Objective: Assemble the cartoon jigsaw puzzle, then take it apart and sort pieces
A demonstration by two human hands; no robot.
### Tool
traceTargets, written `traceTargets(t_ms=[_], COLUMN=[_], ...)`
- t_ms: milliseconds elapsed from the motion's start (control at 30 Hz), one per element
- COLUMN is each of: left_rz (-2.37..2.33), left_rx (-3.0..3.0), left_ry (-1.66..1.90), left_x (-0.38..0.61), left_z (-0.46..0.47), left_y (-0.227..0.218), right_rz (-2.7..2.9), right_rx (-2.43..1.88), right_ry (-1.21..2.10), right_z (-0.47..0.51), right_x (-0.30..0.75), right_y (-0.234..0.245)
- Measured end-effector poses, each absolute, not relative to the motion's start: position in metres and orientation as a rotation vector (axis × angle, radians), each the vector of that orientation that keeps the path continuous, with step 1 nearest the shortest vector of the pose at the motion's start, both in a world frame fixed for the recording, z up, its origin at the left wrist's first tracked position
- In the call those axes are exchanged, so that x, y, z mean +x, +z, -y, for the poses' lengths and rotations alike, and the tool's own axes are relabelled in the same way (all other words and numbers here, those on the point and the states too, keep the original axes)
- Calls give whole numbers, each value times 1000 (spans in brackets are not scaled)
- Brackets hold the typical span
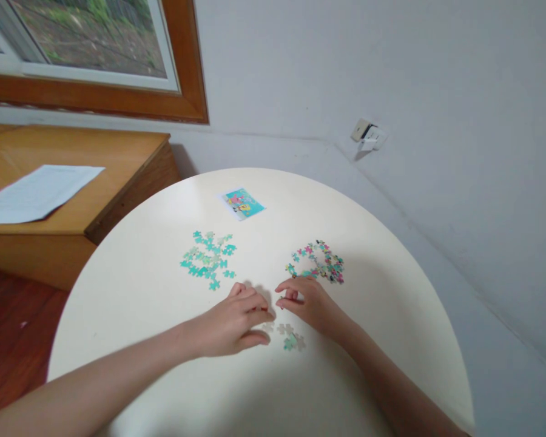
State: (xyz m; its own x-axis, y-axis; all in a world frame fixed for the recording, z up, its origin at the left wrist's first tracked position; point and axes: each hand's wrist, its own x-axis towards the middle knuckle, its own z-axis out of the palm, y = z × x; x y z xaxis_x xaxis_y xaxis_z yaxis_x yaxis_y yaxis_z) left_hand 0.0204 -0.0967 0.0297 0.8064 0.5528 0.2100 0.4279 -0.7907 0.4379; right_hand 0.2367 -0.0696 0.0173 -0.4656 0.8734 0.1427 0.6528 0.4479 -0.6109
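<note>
Over the near middle of the table, my left hand [239, 318] has its fingers loosely bent and its thumb apart, with nothing visible between them. Close to its fingertips lies a pale puzzle piece [268, 326], partly covered. My right hand [312, 301] faces it, thumb and fingertips closed on a small puzzle piece that is mostly hidden. Just below the hands are several loose pieces, among them a green puzzle piece [290, 342] and pale ones. A pile of teal and green pieces [204, 258] spreads to the left. Multicoloured pieces [330, 267] lie beyond my right hand.
A picture card [242, 203] with a colourful cartoon lies toward the far side of the round white table [164, 212]. On the left stands a wooden desk [131, 152] with a paper sheet [40, 191]. A wall socket [368, 135] is at the right, a window upper left.
</note>
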Motion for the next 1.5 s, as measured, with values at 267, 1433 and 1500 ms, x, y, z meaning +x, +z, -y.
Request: traceTargets(t_ms=[267, 1433, 1500], left_rz=[-753, -1014, -1029], left_rx=[2617, 2532, 2535], left_ry=[458, 520, 514], left_x=[21, 16, 16], left_z=[97, 85, 85], left_y=[28, 22, 21], right_rz=[2248, 2375, 2362], right_rx=[-1462, -1244, -1281], right_ry=[613, 409, 411], right_z=[65, 64, 62], right_x=[240, 247, 249], right_y=[17, 11, 9])
